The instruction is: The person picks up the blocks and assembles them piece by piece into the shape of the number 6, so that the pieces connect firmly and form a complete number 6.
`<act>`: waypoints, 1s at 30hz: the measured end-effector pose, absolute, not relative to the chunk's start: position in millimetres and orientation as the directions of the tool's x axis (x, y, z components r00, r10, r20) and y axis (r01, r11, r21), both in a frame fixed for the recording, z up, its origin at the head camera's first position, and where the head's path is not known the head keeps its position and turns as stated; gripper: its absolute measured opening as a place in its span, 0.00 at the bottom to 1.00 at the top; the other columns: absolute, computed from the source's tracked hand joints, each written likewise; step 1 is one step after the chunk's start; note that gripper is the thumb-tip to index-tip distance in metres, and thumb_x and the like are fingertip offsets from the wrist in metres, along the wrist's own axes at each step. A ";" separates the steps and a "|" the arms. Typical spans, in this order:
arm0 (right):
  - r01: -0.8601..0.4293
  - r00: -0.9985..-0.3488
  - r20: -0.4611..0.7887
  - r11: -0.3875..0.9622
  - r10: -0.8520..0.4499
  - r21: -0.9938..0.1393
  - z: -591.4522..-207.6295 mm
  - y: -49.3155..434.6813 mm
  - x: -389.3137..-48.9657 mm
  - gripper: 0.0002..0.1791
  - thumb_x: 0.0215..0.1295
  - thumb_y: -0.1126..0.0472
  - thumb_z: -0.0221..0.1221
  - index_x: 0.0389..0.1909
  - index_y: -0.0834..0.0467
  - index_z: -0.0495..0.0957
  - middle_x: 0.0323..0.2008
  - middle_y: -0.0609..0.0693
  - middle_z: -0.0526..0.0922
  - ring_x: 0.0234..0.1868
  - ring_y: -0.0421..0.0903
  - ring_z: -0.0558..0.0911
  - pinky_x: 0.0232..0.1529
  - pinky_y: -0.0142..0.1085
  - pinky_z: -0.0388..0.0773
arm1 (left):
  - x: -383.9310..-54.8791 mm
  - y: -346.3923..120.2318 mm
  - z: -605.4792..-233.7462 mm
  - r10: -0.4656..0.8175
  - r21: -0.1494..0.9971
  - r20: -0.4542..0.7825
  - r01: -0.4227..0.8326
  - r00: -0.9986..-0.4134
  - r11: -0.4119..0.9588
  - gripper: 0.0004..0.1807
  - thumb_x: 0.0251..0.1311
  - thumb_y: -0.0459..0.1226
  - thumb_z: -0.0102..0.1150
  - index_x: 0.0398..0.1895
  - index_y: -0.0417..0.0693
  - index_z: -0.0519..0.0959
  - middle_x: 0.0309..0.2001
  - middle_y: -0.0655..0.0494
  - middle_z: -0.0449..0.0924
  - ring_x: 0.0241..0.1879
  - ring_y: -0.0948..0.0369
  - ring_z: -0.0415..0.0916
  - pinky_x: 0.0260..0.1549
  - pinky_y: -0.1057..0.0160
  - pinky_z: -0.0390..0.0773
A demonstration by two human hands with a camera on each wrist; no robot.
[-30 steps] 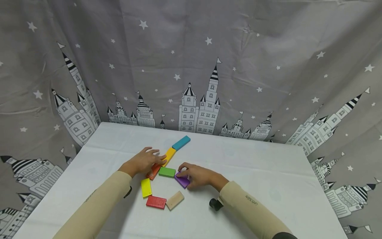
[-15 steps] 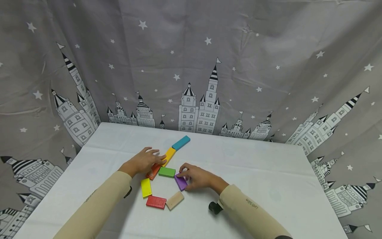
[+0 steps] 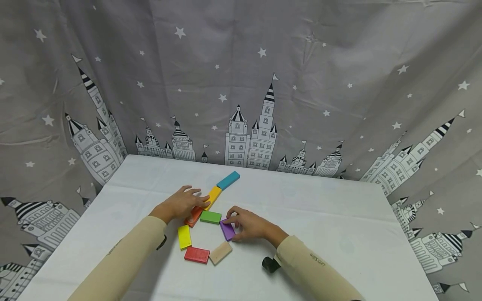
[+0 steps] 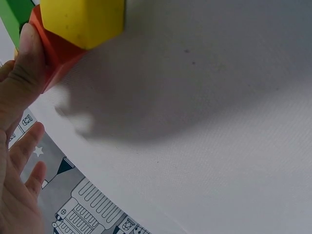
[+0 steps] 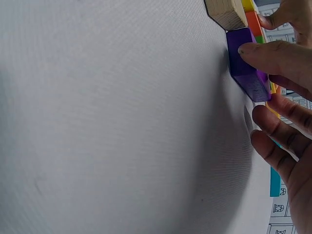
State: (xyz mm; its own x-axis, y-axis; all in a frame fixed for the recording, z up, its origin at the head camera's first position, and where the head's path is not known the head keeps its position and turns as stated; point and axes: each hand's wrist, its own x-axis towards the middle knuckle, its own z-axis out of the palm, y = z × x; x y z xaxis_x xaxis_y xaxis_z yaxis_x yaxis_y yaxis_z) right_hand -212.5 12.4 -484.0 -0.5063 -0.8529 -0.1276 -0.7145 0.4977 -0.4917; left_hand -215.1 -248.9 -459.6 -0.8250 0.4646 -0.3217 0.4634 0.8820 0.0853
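In the head view my left hand [image 3: 181, 204] rests over the orange block [image 3: 194, 216] and the amber block [image 3: 214, 197]. Its thumb touches the orange one, and fingertips lie on the amber one; the left wrist view shows other fingers extended. My right hand [image 3: 251, 223] pinches a purple block [image 3: 227, 230] lying flat, thumb at the near side and index finger toward its far end. The purple block sits between a green block [image 3: 210, 217] and a plain wooden block [image 3: 220, 252], close to both. In the right wrist view the thumb covers part of the purple block [image 5: 239, 61].
A red block [image 3: 197, 255] and a yellow block [image 3: 184, 237] continue the ring of blocks at the near left. A blue block [image 3: 228, 180] extends the line at the far end. White cloth covers the table [image 3: 320, 217]; a grey castle-printed curtain [image 3: 320, 62] hangs behind.
The purple block has turned under my right hand, its near end swinging left and toward the wooden block. My right hand has shifted slightly nearer. My left hand has stayed in place.
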 end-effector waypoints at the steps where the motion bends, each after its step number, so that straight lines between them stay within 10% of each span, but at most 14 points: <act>1: -0.710 -0.511 -0.129 0.502 -0.850 -0.494 -484.0 12.5 -212.1 0.30 0.57 0.56 0.69 0.61 0.54 0.76 0.56 0.46 0.69 0.42 0.35 0.72 0.41 0.23 0.71 | -215.3 -248.8 -459.8 0.465 0.087 -0.322 0.463 -0.825 0.882 0.33 0.50 0.38 0.71 0.64 0.59 0.74 0.67 0.57 0.69 0.70 0.45 0.55 0.68 0.38 0.47; 30: -0.453 -0.741 -0.081 0.584 -0.667 -0.673 -505.1 75.6 -209.5 0.29 0.55 0.54 0.70 0.59 0.52 0.77 0.58 0.47 0.69 0.39 0.41 0.73 0.41 0.32 0.74 | -222.6 -244.9 -459.3 0.439 0.078 -0.354 0.441 -0.826 0.894 0.38 0.45 0.36 0.75 0.64 0.56 0.74 0.67 0.54 0.69 0.69 0.45 0.57 0.67 0.39 0.53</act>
State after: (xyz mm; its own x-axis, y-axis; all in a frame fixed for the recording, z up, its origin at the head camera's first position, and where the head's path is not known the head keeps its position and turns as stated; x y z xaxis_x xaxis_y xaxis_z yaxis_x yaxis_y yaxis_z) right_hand -209.5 75.6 -505.1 -0.7408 -0.6668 -0.0810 -0.4526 0.5845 -0.6735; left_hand -222.6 -244.9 -459.3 -0.8261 0.4385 -0.3539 0.4413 0.8940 0.0777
